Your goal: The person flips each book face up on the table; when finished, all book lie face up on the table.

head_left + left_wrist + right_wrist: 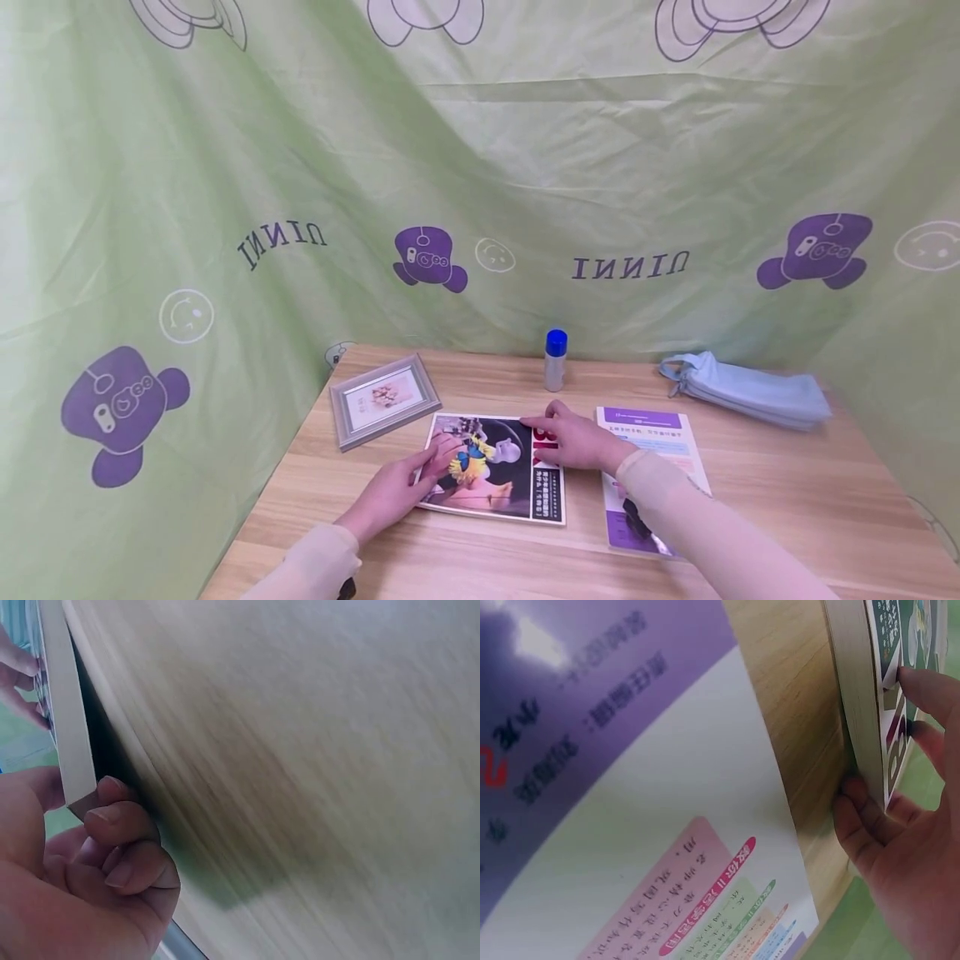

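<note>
Picture-cover book (pixel 480 467) flat or nearly so on the left-centre of the wooden table (pixel 825 467), directly between the two hands; long axis appears to run left to right, so its short ends face the hands. Key relation: hands at opposite ends of that axis, both in contact, neither nearer than the other. Left hand (pixel 393 496) grasps the left end; its wrist view has curled fingers (pixel 124 825) under the corner, a dark gap beneath the edge there, so that end looks slightly off the wood. The book lies rightward of these fingers. Right hand (pixel 577 437) grips toward the far right corner, thumb side on the cover, other fingers tucked at the edge by the tabletop; for it the book lies leftward and a little nearer. Grip therefore skewed: right hand set farther back than left. How firmly either hand squeezes, cannot tell. White-and-purple book (pixel 652 433) just right of it, apart, long axis running near to far, partly under the right forearm. Picture frame (pixel 386 400) close by the book's far left corner; whether they touch, hard to say. Beyond, near the far edge, a blue-capped bottle (pixel 555 371) upright; pale blue pouch (pixel 761 392) far right.
</note>
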